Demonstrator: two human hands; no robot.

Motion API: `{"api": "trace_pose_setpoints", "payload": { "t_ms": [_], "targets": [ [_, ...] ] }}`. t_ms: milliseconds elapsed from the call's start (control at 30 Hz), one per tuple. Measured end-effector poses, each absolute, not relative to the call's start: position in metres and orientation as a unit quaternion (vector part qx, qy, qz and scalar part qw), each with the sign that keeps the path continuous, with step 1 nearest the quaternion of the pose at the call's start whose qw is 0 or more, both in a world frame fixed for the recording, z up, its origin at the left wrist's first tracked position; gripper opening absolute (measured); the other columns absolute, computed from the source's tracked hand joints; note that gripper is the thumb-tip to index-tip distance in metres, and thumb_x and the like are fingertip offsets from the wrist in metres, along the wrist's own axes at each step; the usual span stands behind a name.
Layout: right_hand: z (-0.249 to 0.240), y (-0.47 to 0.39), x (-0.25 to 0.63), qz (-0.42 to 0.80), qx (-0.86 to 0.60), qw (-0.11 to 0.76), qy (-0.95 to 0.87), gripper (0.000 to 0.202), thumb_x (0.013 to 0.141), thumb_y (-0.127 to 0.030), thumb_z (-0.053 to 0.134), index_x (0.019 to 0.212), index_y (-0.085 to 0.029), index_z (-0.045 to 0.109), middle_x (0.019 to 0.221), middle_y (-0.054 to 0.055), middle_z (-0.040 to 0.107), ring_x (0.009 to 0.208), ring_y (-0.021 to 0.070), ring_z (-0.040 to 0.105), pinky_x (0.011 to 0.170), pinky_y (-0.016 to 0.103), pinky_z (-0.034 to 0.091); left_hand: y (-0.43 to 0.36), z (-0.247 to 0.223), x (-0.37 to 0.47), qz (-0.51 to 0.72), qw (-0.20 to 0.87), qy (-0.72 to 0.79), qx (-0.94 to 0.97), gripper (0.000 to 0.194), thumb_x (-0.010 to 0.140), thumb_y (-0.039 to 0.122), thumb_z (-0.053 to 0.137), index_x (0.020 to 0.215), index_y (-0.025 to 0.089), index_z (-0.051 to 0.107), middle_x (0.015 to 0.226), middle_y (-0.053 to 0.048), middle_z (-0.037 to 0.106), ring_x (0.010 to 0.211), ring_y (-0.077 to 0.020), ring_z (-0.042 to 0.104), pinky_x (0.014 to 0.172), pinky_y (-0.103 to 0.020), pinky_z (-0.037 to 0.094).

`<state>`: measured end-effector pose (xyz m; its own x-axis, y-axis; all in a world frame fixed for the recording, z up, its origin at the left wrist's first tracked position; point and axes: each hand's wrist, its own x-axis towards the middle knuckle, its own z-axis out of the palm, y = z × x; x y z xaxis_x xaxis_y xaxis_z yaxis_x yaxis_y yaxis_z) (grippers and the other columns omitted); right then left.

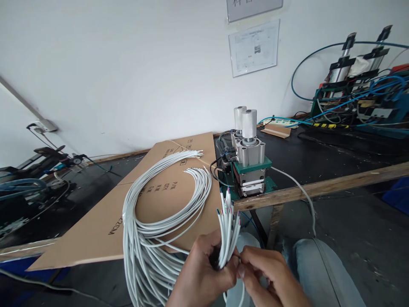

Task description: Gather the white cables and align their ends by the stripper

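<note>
The small pneumatic press with twin silver cylinders on a green base (249, 160) stands at the front edge of the dark worktop (319, 157) and serves here as the landmark. Far to its left sits dark machinery with hoses (35, 179). Nearer, just left of the press, a flat brown cardboard sheet with printed lettering (96, 226) lies over the worktop, giving the loose coil of thin white insulated wires (153, 213) a clean bed; the far wire ends fan out toward the press, seemingly so they stay untangled.

Below the press and a little left, the left hand (201, 277) is curled firmly round the near end of the bundle, holding the stripped wire tips with coloured cores (228, 221) upright and level just in front of the press. Directly beneath the press, the right hand (271, 277) is nearly closed, thumb and forefinger pinching at one or two wires at the bundle's side, apparently picking them apart. Right of the press, at the back, blue air hoses (351, 98) loop around larger equipment.
</note>
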<state>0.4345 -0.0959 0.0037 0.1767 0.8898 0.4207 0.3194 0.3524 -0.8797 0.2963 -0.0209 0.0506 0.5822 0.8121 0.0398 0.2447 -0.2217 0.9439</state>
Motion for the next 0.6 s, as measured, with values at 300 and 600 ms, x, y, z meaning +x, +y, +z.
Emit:
{"api": "trace_pose_setpoints", "payload": {
  "t_ms": [300, 600],
  "targets": [
    [-0.018, -0.082, 0.425, 0.174, -0.498, 0.556, -0.643, 0.038, 0.102, -0.031, 0.044, 0.065, -0.024, 0.05, 0.057, -0.003, 0.05, 0.047, 0.0119, 0.051, 0.045, 0.022, 0.04, -0.026, 0.041, 0.296, 0.31, 0.486, 0.401, 0.712, 0.006, 0.066, 0.02, 0.055, 0.069, 0.018, 0.059, 0.056, 0.003, 0.054, 0.052, -0.0117, 0.043, 0.049, -0.023, 0.03],
    [-0.024, -0.081, 0.405, 0.082, -0.528, 0.606, -0.589, 0.031, 0.101, -0.019, 0.045, 0.071, -0.023, 0.054, 0.057, -0.004, 0.047, 0.046, 0.0116, 0.045, 0.044, 0.022, 0.036, -0.037, 0.045, 0.298, 0.368, 0.464, 0.467, 0.656, 0.013, 0.069, 0.03, 0.059, 0.067, 0.017, 0.061, 0.059, 0.003, 0.05, 0.06, -0.0147, 0.045, 0.058, -0.025, 0.037]
  ]
}}
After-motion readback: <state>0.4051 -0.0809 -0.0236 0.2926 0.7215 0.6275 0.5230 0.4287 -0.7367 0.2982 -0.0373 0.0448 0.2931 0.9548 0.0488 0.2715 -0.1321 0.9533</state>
